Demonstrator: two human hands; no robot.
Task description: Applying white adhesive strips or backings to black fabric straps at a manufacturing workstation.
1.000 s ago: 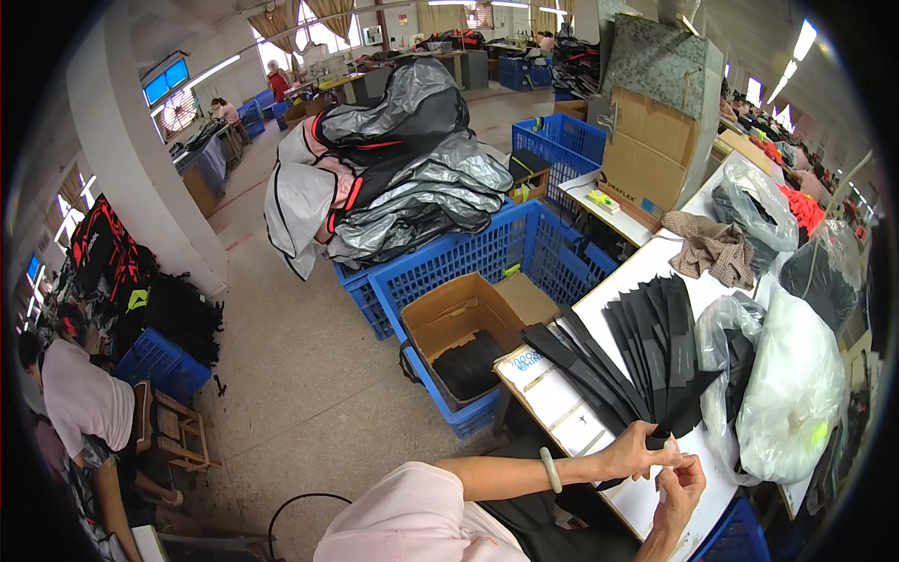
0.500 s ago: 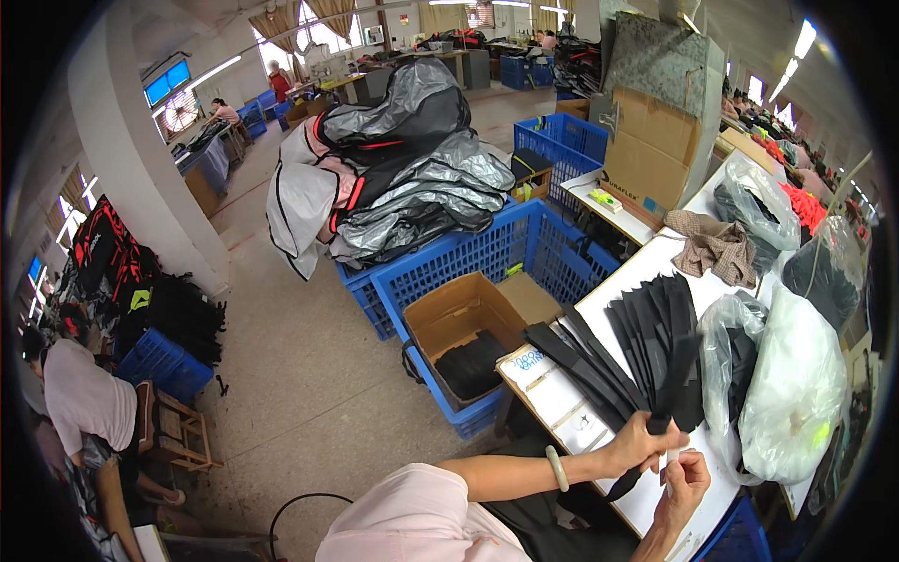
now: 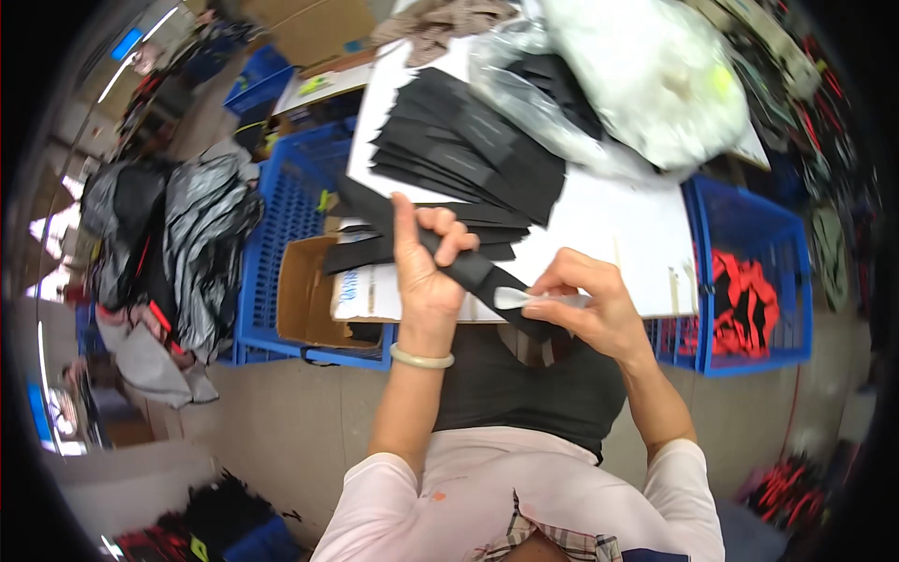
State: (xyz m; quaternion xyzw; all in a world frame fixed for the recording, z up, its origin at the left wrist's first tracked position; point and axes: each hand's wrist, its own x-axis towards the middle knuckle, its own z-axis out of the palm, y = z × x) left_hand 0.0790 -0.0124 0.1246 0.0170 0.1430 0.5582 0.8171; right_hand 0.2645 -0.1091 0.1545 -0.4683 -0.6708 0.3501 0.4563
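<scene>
A long black fabric strip (image 3: 479, 273) lies slantwise across my left hand (image 3: 429, 267), gripped between its thumb and curled fingers. Its lower end hangs past the near edge of the white table (image 3: 637, 229). My right hand (image 3: 592, 302) pinches a thin white piece (image 3: 510, 298) between thumb and fingers, touching or just above the strip's lower part. Whether that piece is a label or a small plastic tool, I cannot tell. Beyond my hands is a fanned pile of black strips (image 3: 449, 131). More strips (image 3: 361, 251) lie beside my left hand, partly hidden by it.
Clear plastic bags (image 3: 655, 84), one with white filling, sit at the table's far right. On the left, a blue crate (image 3: 281, 206) holds an open cardboard box (image 3: 304, 290). Another blue crate (image 3: 796, 272), to the right, contains red and black pieces (image 3: 744, 304).
My view has swung down and to the right, onto the table and my lap. Both hands have moved apart, and the strip now lies stretched out across the left one.
</scene>
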